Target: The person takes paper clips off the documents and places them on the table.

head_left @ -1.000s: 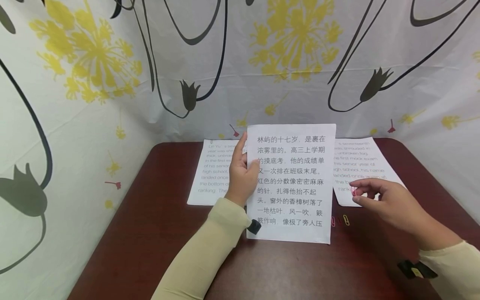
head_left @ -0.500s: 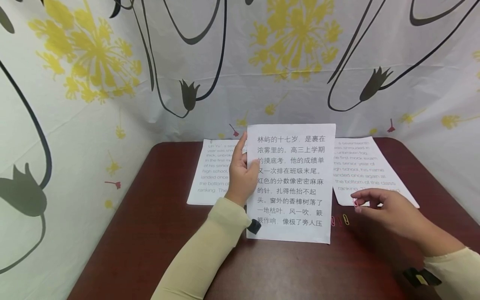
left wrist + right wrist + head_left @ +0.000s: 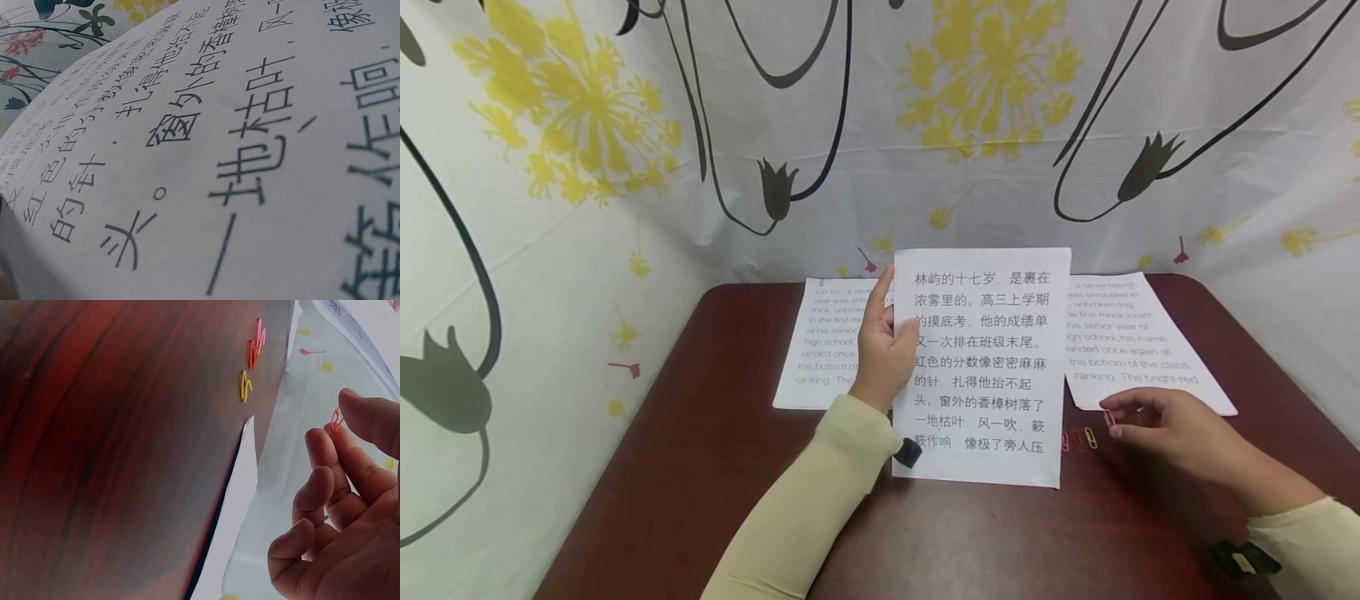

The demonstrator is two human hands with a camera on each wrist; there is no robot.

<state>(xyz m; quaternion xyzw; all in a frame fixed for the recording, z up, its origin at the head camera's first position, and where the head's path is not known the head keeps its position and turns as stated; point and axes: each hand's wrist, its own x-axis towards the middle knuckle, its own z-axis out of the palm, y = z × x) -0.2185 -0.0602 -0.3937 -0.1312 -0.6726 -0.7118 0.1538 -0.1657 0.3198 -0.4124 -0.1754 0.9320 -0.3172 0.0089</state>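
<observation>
My left hand point(image 3: 886, 358) grips the left edge of a white paper point(image 3: 981, 467) printed with Chinese text, holding it up with the thumb in front. That same printed page point(image 3: 181, 237) fills the left wrist view, where the hand is almost out of sight. A pink paper clip point(image 3: 1109, 418) is pinched between thumb and index finger of my right hand point(image 3: 1180, 437), just in front of the right-hand paper. In the right wrist view the pinched clip point(image 3: 337, 419) shows at the fingertips, above the table.
On the dark wooden table point(image 3: 715, 508) lie a pink clip point(image 3: 1064, 442), a red clip point(image 3: 1078, 440) and a yellow clip point(image 3: 1091, 438). English-text papers lie behind on the left point(image 3: 820, 350) and right point(image 3: 1131, 333); a clip sits on the left one's top edge. A patterned curtain point(image 3: 880, 125) hangs behind.
My right hand has come down and toward me with the pink paper clip, from over the right-hand paper to its front edge. The left hand and its page stay nearly still.
</observation>
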